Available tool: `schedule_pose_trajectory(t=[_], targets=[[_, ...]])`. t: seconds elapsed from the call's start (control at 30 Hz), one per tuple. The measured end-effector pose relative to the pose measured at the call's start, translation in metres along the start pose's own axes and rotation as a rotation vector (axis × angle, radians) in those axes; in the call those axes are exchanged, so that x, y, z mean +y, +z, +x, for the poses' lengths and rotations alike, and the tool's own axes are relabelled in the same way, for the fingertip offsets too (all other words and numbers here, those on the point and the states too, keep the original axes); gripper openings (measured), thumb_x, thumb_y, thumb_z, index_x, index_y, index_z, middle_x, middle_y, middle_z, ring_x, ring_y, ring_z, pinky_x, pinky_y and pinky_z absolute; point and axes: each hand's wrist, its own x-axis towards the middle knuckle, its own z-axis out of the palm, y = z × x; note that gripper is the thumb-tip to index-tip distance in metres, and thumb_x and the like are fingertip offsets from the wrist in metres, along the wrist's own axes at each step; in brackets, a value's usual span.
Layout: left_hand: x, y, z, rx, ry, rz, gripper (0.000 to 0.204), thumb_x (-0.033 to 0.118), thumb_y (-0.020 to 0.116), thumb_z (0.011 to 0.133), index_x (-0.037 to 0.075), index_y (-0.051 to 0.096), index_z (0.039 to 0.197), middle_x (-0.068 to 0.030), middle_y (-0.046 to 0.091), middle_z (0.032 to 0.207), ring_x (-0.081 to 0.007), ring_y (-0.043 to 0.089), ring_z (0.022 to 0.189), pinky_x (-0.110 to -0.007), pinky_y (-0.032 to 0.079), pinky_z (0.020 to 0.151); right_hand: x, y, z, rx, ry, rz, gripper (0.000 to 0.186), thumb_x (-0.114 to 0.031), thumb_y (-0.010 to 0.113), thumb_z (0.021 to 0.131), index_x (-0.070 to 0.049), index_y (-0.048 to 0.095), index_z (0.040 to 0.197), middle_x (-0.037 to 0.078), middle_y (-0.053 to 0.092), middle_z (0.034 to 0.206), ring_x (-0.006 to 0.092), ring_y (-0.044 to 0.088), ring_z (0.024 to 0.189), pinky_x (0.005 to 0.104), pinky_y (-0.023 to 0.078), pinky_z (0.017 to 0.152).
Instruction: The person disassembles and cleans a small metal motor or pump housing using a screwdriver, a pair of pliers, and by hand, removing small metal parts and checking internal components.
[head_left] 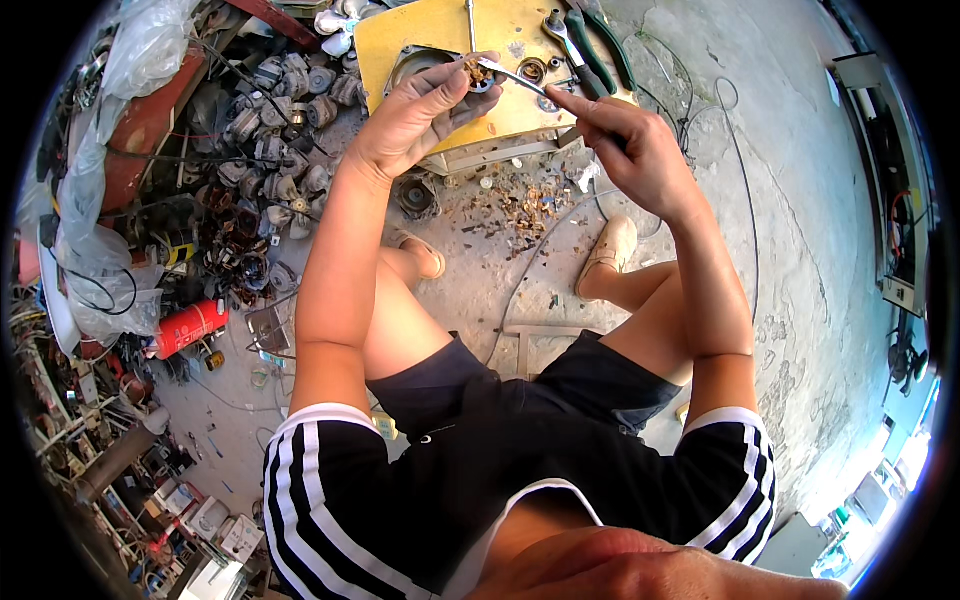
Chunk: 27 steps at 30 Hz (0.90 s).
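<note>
Above the near edge of a yellow work board (400,28), my left hand (425,110) grips a small round motor core with copper-coloured winding (478,74). My right hand (630,145) is closed on a slim metal tool (520,80), its index finger stretched along the shaft. The tool's bright tip reaches the winding in my left hand. Its handle is mostly hidden in my palm, so the exact kind is unclear. Behind my left hand a square metal frame with a round opening (415,62) lies on the board. A small ring-shaped part (532,70) lies near the tool.
A ratchet wrench (568,42) and green-handled pliers (612,50) lie on the board's right side. Copper scraps (530,210) litter the floor below. Many small motors (285,110) are heaped at the left, near a red cylinder (192,328). A cable (745,170) runs over the floor.
</note>
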Motion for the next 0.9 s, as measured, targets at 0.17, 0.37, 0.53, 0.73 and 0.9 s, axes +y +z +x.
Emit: schedule_pose_trajectory(t=[0.17, 0.37, 0.53, 0.73, 0.9], targets=[[-0.001, -0.003, -0.003, 0.045, -0.032, 0.017, 0.048, 0.028, 0.065, 0.096, 0.002, 0.056, 0.136, -0.0041, 0.060, 0.132, -0.0168, 0.062, 0.115, -0.031, 0.049, 0.107, -0.006, -0.002, -0.001, 0.020, -0.024, -0.135, 0.058, 0.006, 0.058, 0.086, -0.028, 0.065, 0.134, 0.007, 0.058, 0.079, 0.0216, 0.055, 0.068, 0.0343, 0.049, 0.067], [-0.002, -0.003, -0.004, 0.043, -0.030, 0.039, 0.056, 0.032, 0.061, 0.097, -0.001, 0.049, 0.141, -0.0053, 0.046, 0.149, -0.0135, 0.062, 0.114, -0.037, 0.046, 0.111, -0.002, 0.002, -0.002, 0.034, -0.078, -0.205, 0.063, 0.007, 0.060, 0.081, -0.027, 0.065, 0.134, 0.006, 0.056, 0.078, 0.0215, 0.055, 0.067, 0.0359, 0.049, 0.065], [-0.001, -0.008, -0.006, 0.015, -0.049, -0.018, 0.050, 0.030, 0.062, 0.097, 0.001, 0.054, 0.136, -0.0054, 0.051, 0.144, -0.0150, 0.063, 0.112, -0.037, 0.047, 0.110, -0.002, 0.003, -0.002, 0.033, -0.101, -0.262, 0.064, 0.007, 0.060, 0.080, -0.027, 0.064, 0.135, 0.006, 0.056, 0.078, 0.0216, 0.056, 0.067, 0.0351, 0.050, 0.066], [-0.003, -0.008, -0.005, -0.002, -0.108, 0.007, 0.045, 0.029, 0.062, 0.097, 0.002, 0.056, 0.133, -0.0054, 0.060, 0.133, -0.0173, 0.064, 0.110, -0.037, 0.050, 0.108, 0.004, 0.015, -0.002, 0.043, -0.142, -0.034, 0.053, -0.005, 0.062, 0.087, -0.031, 0.064, 0.133, 0.005, 0.058, 0.075, 0.0252, 0.061, 0.068, 0.0365, 0.051, 0.062], [-0.010, 0.001, -0.001, 0.027, -0.022, -0.054, 0.050, 0.030, 0.061, 0.097, 0.000, 0.054, 0.136, -0.0065, 0.063, 0.126, -0.0159, 0.064, 0.108, -0.039, 0.049, 0.109, -0.002, 0.007, 0.001, 0.076, -0.135, -0.189, 0.054, -0.003, 0.061, 0.086, -0.032, 0.064, 0.132, 0.004, 0.056, 0.074, 0.0237, 0.060, 0.066, 0.0360, 0.050, 0.061]])
